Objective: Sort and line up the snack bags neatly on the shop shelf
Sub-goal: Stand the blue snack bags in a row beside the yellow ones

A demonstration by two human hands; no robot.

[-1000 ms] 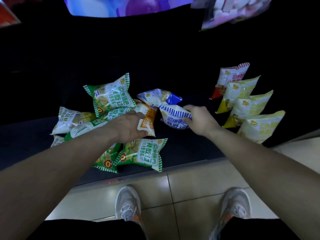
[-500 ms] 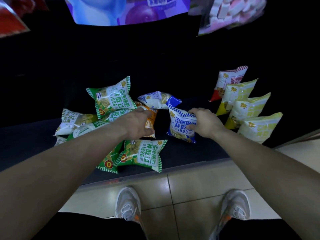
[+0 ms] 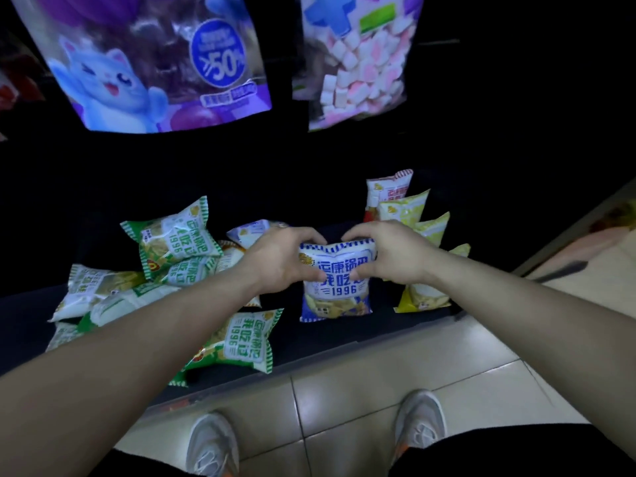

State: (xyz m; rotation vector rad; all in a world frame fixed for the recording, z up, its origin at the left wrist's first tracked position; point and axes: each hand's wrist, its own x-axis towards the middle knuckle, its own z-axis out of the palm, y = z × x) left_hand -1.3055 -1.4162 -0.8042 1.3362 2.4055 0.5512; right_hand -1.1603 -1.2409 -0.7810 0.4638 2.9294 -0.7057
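Bare shelf (image 3: 382, 306) flanks the blue bag (image 3: 335, 287); green bags (image 3: 179, 242) crowd left.

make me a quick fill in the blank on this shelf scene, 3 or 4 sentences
1. Both the left hand and the right hand grip the top of a bag whose colour is ____.
2. The number printed on that held bag is ____.
3. The loose heap of bags to the left of the held one is mostly ____ in colour.
4. The row of yellow bags stands to the ____ of the held bag.

Missing words: blue; 1996; green; right
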